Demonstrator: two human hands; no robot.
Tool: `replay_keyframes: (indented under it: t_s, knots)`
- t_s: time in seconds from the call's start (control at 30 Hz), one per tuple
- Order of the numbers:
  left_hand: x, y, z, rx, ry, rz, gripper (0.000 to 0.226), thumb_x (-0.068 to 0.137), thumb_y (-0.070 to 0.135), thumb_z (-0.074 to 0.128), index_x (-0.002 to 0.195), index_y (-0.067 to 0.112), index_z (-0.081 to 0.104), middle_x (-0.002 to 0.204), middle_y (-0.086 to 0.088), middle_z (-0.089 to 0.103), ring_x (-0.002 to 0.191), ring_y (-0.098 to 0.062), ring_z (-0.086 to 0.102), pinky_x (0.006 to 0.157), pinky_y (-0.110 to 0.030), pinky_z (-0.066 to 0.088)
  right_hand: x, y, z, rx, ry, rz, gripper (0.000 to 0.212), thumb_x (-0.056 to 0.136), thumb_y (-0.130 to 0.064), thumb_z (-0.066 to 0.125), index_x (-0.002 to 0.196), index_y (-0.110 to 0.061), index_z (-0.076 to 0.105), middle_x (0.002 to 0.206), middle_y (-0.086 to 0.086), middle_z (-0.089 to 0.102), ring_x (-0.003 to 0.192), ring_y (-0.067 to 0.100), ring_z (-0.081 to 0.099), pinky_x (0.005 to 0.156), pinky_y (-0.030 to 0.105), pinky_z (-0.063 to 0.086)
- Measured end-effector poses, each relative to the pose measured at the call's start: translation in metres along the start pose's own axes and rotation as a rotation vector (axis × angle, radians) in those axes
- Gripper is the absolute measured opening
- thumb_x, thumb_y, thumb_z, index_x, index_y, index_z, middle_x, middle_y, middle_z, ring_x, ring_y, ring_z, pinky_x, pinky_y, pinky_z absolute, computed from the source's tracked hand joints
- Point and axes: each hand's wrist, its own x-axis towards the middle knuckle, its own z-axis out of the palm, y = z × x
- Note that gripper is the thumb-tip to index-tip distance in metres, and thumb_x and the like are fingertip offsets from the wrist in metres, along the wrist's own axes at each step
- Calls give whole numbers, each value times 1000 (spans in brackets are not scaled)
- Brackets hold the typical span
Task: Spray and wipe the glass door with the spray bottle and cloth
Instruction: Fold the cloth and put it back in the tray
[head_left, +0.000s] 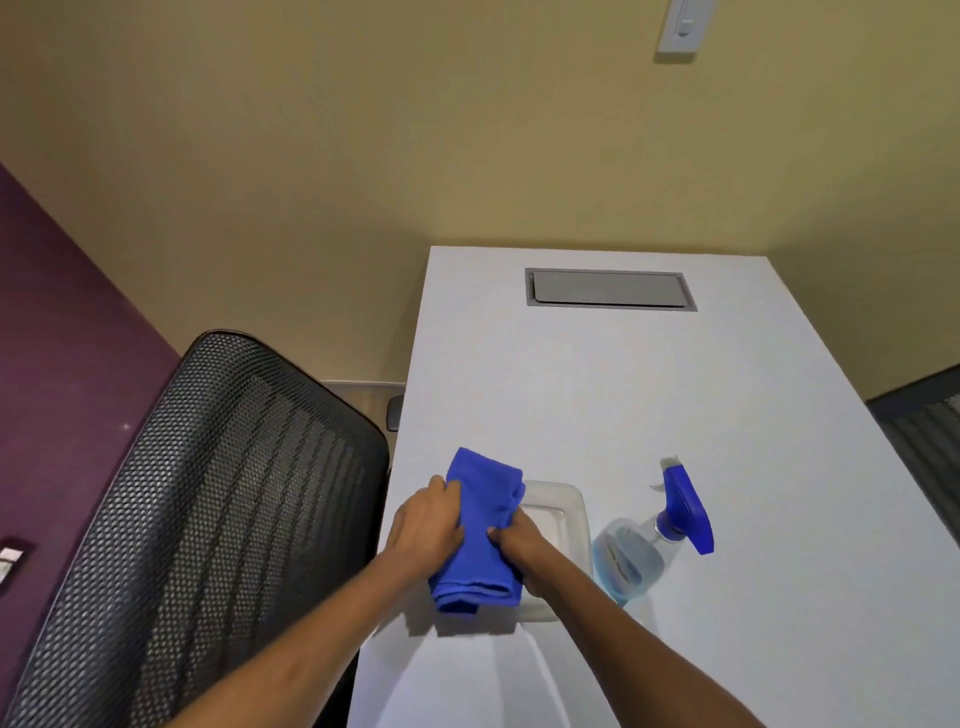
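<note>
Left hand (428, 525): curled over the left edge of the cloth (480, 530), fingers closed on the fabric.
Right hand (519, 545): pinching the cloth's right edge, fingers closed on it, just opposite the left hand.
Cloth: blue, folded into a thick pad, held between both hands; its long axis runs away from the person. Whether it is lifted clear of the tray or resting on it, I cannot tell.
Tray (563, 519): shallow, white, on the table (623, 389) directly under and to the right of the cloth.
Bottle (654, 535): on the table just right of the tray, apart from the cloth and untouched; blue liquid in a clear body, blue trigger head pointing away from the person. It seems to stand upright, though the steep view makes it look tilted.
Key relation: the bottle lies to the right of the cloth, so the right hand is clearly the nearer one; the left could keep the cloth alone while the right lets go and reaches across the tray.
Step, as I judge it: gathering the tools; no spraying or wiping begun.
Glass door: not in view.
Chair (208, 519): black mesh back, left of the table, well clear of the cloth.
</note>
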Motion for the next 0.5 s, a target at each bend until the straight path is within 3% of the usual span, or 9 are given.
replay_keyframes:
  t_s: [0.07,0.13,0.23,0.3,0.4,0.5]
  knots:
    - [0,5,5,134,-3,56,11,93,16,47,103,13,48,106,-11,57,93,-27,51,71,-33,32,7,6,5,-20,49,89,9,86,-1,46,90,-8,51,82,13,54,65,19,52,54,24,45]
    - [2,7,9,196,10,87,9,92,13,45,99,13,51,104,-10,57,95,-27,47,73,-34,29,14,11,7,-111,98,131,13,87,2,44,82,-10,46,76,10,49,65,18,45,57,25,40]
    - [9,7,16,287,31,186,16,92,10,44,105,10,53,106,-11,56,99,-30,46,80,-38,32,23,16,10,-396,147,98,11,86,-1,45,85,-10,50,84,9,56,78,23,51,70,32,42]
    - [14,5,22,343,26,299,19,94,8,40,107,9,54,107,-11,56,102,-31,46,83,-39,33,24,17,12,-551,193,84,9,89,-5,45,86,-10,52,86,7,57,81,22,53,70,30,42]
    - [19,2,31,397,-5,414,24,97,12,38,106,8,60,106,-10,61,106,-31,49,90,-40,37,25,19,15,-667,234,73,19,92,-10,41,75,-14,48,77,1,54,76,19,52,60,27,38]
    - [19,2,38,428,-111,404,31,101,19,34,118,5,57,116,-13,62,112,-32,50,101,-41,36,26,20,13,-696,237,41,21,94,-12,42,73,-13,48,80,5,57,79,21,52,70,34,44]
